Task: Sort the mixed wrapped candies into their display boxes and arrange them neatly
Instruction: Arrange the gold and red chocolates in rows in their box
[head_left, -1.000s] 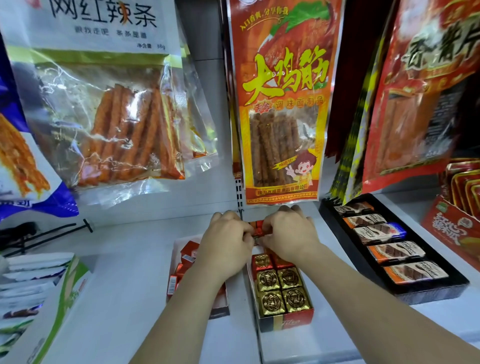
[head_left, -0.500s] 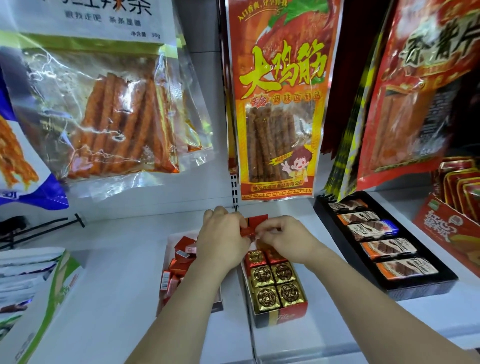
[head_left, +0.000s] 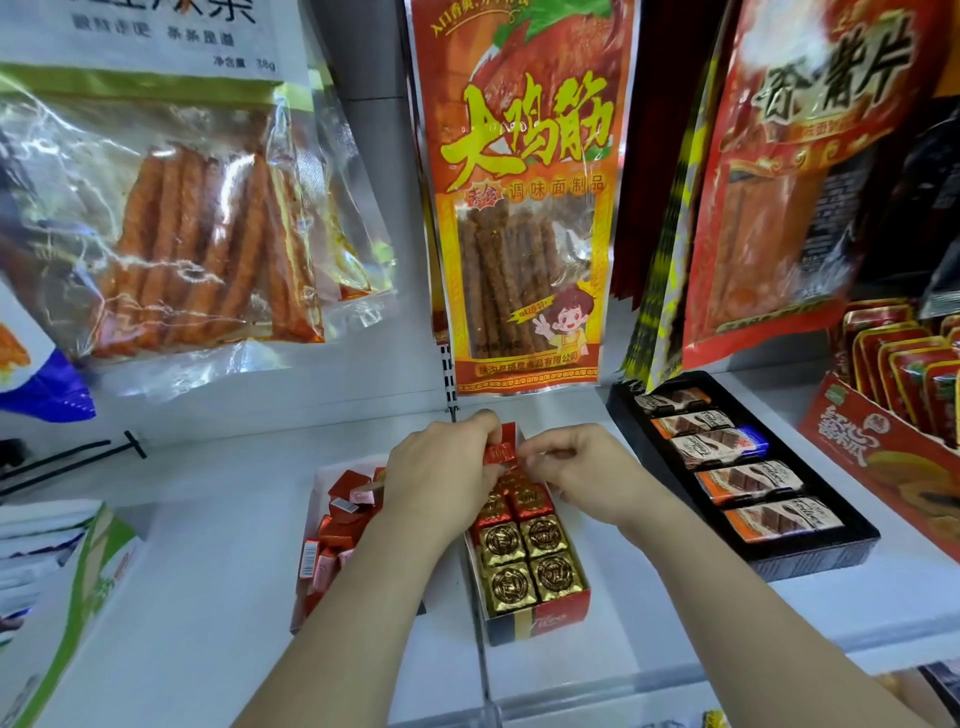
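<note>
Both my left hand (head_left: 441, 467) and right hand (head_left: 576, 467) pinch one red wrapped candy (head_left: 500, 451) over the far end of the display box (head_left: 563, 613) beneath them. Nearer me, four gold candies (head_left: 524, 561) and some red ones sit in tidy rows. Left of my left wrist, loose red candies (head_left: 343, 525) lie jumbled, so I judge plenty remains.

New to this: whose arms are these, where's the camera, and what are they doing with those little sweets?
No machine here: a person wears a camera on the head, looking down at their bare arms. The left hand and right hand pinch a small red foil-wrapped candy above a narrow red display box of gold and red foil squares. Left of it sits a white box of loose red candies; to the right, a black tray of wrapped chocolate bars. Snack bags hang behind.
</note>
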